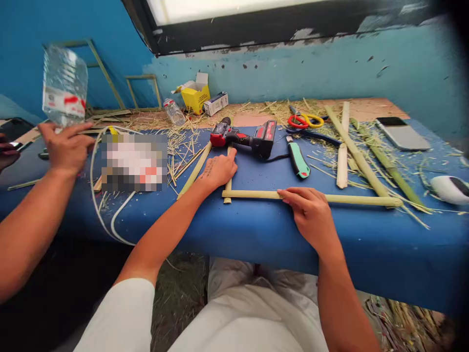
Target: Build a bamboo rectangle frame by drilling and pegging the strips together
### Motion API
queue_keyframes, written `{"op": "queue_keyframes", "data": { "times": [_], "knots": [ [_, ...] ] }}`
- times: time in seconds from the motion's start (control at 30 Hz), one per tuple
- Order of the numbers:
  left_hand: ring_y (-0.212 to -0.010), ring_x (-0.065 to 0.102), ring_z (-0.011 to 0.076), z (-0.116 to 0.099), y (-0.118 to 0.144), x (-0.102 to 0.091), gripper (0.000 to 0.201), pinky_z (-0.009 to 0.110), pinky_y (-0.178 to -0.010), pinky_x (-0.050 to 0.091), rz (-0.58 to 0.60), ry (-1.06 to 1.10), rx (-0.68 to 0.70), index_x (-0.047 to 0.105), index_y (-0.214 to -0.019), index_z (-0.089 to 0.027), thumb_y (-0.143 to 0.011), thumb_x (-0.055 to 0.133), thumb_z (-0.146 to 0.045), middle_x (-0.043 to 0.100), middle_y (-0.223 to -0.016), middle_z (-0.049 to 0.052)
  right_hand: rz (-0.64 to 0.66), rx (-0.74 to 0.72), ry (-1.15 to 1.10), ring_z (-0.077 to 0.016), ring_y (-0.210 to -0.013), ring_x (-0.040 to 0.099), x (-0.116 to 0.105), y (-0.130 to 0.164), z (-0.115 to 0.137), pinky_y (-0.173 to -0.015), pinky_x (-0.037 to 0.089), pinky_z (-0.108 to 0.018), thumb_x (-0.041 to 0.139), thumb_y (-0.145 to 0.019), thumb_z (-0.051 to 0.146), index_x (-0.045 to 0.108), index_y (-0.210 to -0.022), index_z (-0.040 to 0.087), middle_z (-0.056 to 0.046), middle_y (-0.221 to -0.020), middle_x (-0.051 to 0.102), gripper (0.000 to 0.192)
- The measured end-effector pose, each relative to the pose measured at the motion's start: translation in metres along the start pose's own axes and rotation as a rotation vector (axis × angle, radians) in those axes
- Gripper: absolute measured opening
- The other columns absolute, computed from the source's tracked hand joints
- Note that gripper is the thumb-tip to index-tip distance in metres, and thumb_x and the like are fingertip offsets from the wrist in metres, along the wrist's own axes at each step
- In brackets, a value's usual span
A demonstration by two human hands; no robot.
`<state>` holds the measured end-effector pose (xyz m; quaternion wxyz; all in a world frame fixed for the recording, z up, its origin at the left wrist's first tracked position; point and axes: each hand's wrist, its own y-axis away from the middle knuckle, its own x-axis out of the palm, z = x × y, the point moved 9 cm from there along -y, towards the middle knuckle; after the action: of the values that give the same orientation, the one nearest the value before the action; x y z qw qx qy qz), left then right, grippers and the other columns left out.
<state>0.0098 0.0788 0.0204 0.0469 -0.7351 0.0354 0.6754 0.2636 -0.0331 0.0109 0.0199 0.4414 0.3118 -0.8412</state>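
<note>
My right hand [311, 215] pinches a long pale bamboo strip [359, 199] lying crosswise near the table's front. Its left end rests over a shorter upright-running bamboo strip [228, 188], and the two form a corner. My left hand [219, 171] is closed on that shorter strip, with fingertips near its far end; part of the strip is hidden beneath the hand. Just beyond lies a red and black cordless drill [242, 137] on its side. Another bamboo strip [194, 173] slants under my left wrist. A teal-handled tool [298, 159] lies beyond my right hand.
At left, another person's hand [68, 146] is at a plastic bottle [64, 88]. Scissors [304, 121], bamboo pieces [388, 161], a phone [403, 134] and a white device [450, 189] lie right. A yellow box [195, 95] and bamboo frames [142, 78] stand behind. A white cable [94, 195] hangs over the edge.
</note>
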Motion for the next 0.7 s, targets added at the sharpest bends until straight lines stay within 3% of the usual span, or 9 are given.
{"op": "queue_keyframes", "data": {
  "times": [0.7],
  "knots": [
    [-0.1, 0.076, 0.0287, 0.0075, 0.0031, -0.0023, 0.042, 0.04, -0.095, 0.054, -0.018, 0.049, -0.039, 0.054, -0.146, -0.022, -0.107, 0.047, -0.034, 0.077, -0.105, 0.012, 0.001, 0.049, -0.062, -0.0267, -0.106, 0.071, -0.0044, -0.0012, 0.0022, -0.1, 0.05, -0.048, 0.059, -0.102, 0.02, 0.079, -0.12, 0.033, -0.003, -0.115, 0.078, 0.029]
  ]
}}
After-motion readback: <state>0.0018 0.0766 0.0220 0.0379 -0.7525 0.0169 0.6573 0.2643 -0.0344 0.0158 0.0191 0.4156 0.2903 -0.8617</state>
